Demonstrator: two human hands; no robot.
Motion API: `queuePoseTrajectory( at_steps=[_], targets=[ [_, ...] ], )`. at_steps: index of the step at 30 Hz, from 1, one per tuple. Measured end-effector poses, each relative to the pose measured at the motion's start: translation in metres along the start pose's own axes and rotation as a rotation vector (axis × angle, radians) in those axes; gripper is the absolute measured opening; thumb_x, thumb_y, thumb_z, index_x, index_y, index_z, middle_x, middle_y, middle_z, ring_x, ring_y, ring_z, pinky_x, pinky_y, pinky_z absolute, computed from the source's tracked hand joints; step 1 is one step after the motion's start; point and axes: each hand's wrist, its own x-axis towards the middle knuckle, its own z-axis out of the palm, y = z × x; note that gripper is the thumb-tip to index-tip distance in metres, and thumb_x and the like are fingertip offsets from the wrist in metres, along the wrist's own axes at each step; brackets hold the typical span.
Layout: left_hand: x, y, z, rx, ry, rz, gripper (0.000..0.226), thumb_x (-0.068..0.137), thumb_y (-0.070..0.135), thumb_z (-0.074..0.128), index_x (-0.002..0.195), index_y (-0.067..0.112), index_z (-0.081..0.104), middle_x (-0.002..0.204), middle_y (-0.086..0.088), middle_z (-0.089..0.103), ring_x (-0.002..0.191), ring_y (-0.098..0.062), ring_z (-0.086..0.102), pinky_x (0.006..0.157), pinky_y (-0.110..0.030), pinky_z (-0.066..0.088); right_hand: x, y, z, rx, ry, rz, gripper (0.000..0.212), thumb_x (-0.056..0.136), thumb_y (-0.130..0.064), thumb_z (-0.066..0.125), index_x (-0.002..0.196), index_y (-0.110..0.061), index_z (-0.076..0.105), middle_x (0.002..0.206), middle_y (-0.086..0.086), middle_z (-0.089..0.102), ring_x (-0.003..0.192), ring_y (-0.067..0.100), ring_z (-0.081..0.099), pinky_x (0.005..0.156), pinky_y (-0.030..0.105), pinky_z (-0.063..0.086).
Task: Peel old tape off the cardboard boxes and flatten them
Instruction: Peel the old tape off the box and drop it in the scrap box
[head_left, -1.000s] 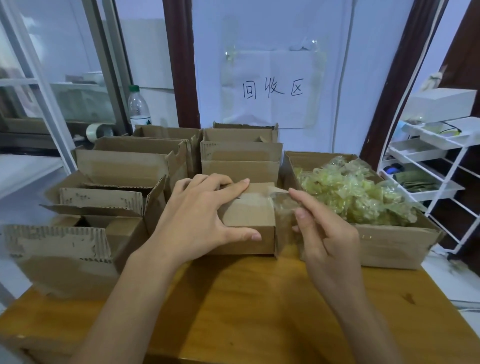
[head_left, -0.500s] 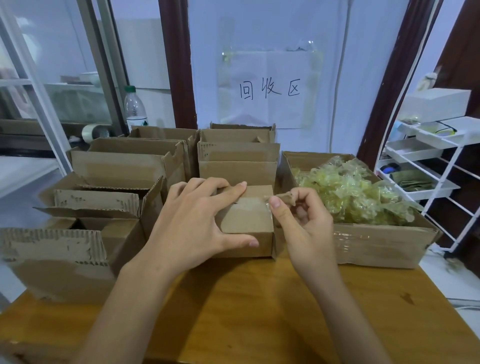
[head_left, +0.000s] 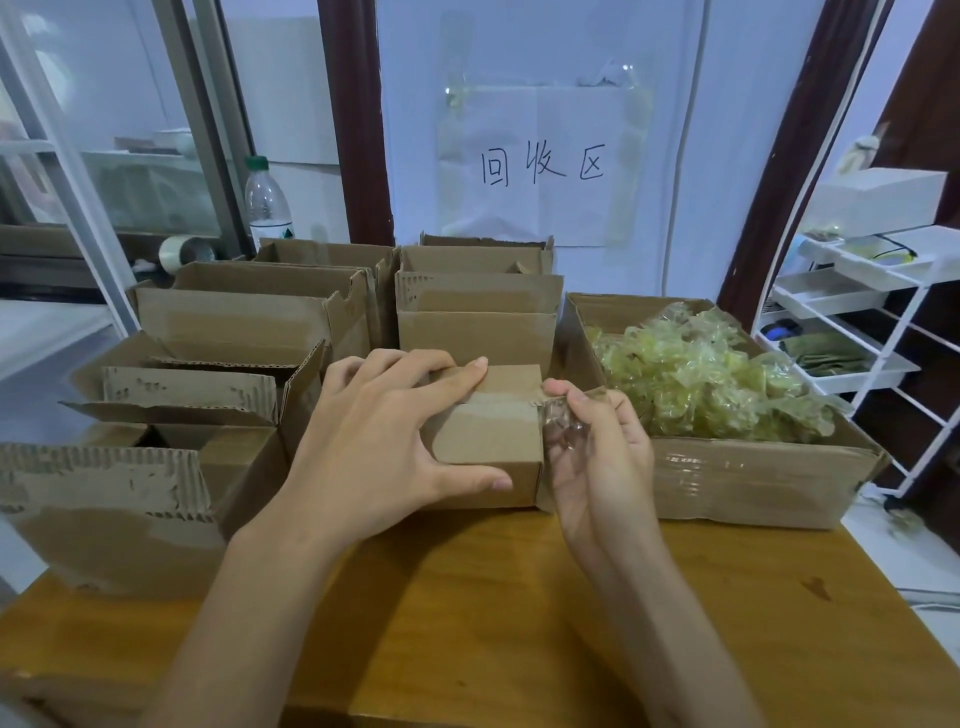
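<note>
Tape hangs down small box's right edge.

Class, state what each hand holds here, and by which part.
Left hand grips the small box by its top and front; right hand pinches the clear tape at its peeled end.
</note>
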Motion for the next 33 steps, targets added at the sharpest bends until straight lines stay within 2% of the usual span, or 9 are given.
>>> queuePoseTrajectory(
  at_steps=[3, 5, 8, 10, 14, 19, 25, 30, 33],
  targets=[
    [-0.001, -0.004, 0.005, 0.070, -0.020, 0.027, 0.104, 0.070, 0.104, 0.030, 0.158, 0.048, 0.035, 0.151, 0.017, 0.047, 0.137, -0.012, 0.037, 0.116, -0.042, 0.023, 0.002, 0.008, -0.004, 0.085, -0.027, 0.080, 0.019, 0.100, -0.005, 0.056, 0.085, -0.015, 0.051, 0.083, 0.003, 0.068, 0.077, 0.014, 0.061, 0.070, 0.026, 0.053],
    [-0.001, -0.005, 0.007, 0.082, -0.017, 0.033, 0.102, 0.072, 0.103, 0.030, 0.157, 0.047, 0.037, 0.151, 0.015, 0.049, 0.137, -0.012, 0.039, 0.115, -0.044, 0.025, 0.002, 0.011, -0.007, 0.081, -0.068, 0.095, 0.011, 0.097, -0.017, 0.059, 0.088, -0.014, 0.054, 0.082, 0.002, 0.066, 0.076, 0.013, 0.062, 0.069, 0.026, 0.055],
    [0.002, -0.005, 0.007, 0.078, -0.029, 0.022, 0.102, 0.071, 0.103, 0.030, 0.157, 0.049, 0.035, 0.153, 0.017, 0.047, 0.139, -0.011, 0.036, 0.117, -0.043, 0.023, 0.000, 0.009, -0.011, 0.069, -0.130, 0.097, 0.028, 0.095, -0.037, 0.057, 0.101, -0.009, 0.058, 0.088, 0.003, 0.066, 0.082, 0.015, 0.065, 0.078, 0.028, 0.053],
    [0.004, -0.005, 0.007, 0.080, -0.030, 0.016, 0.102, 0.070, 0.103, 0.032, 0.157, 0.050, 0.034, 0.153, 0.018, 0.046, 0.139, -0.010, 0.035, 0.116, -0.041, 0.022, 0.000, 0.009, -0.014, 0.124, -0.149, 0.123, 0.035, 0.098, -0.041, 0.055, 0.109, -0.007, 0.057, 0.095, 0.005, 0.067, 0.086, 0.014, 0.065, 0.079, 0.027, 0.052],
    [0.008, -0.004, 0.013, 0.067, -0.058, -0.001, 0.102, 0.069, 0.103, 0.032, 0.157, 0.051, 0.032, 0.154, 0.020, 0.044, 0.139, -0.009, 0.034, 0.116, -0.040, 0.021, 0.005, 0.015, -0.016, 0.037, -0.096, 0.078, 0.023, 0.092, -0.014, 0.060, 0.112, -0.005, 0.065, 0.109, 0.012, 0.073, 0.101, 0.021, 0.068, 0.088, 0.029, 0.054],
    [0.008, -0.005, 0.017, 0.052, -0.052, -0.004, 0.102, 0.069, 0.102, 0.033, 0.157, 0.050, 0.036, 0.152, 0.018, 0.047, 0.139, -0.010, 0.037, 0.115, -0.041, 0.023, 0.007, 0.019, -0.017, -0.004, -0.035, -0.008, 0.033, 0.077, -0.005, 0.069, 0.110, -0.005, 0.070, 0.100, 0.009, 0.075, 0.096, 0.019, 0.071, 0.087, 0.028, 0.061],
    [0.005, -0.005, 0.018, 0.050, -0.040, -0.002, 0.101, 0.071, 0.101, 0.034, 0.157, 0.049, 0.036, 0.153, 0.018, 0.047, 0.138, -0.010, 0.036, 0.116, -0.041, 0.022, 0.005, 0.023, -0.019, -0.168, 0.014, -0.057, 0.029, 0.096, 0.005, 0.061, 0.116, -0.013, 0.073, 0.106, 0.008, 0.078, 0.101, 0.017, 0.073, 0.083, 0.024, 0.060],
    [0.003, -0.006, 0.020, 0.055, -0.024, 0.000, 0.101, 0.071, 0.101, 0.035, 0.157, 0.047, 0.038, 0.152, 0.016, 0.049, 0.137, -0.012, 0.039, 0.114, -0.041, 0.023, 0.009, 0.025, -0.025, -0.126, 0.058, -0.042, 0.027, 0.101, 0.007, 0.056, 0.114, -0.009, 0.073, 0.085, 0.004, 0.073, 0.082, 0.015, 0.069, 0.079, 0.025, 0.061],
    [0.003, -0.006, 0.021, 0.055, -0.019, -0.005, 0.101, 0.071, 0.101, 0.036, 0.156, 0.047, 0.039, 0.152, 0.016, 0.049, 0.137, -0.012, 0.038, 0.114, -0.041, 0.023, 0.010, 0.027, -0.027, -0.136, 0.064, -0.057, 0.025, 0.102, 0.003, 0.056, 0.114, -0.009, 0.074, 0.084, 0.004, 0.072, 0.082, 0.015, 0.068, 0.083, 0.027, 0.059]
  ],
)
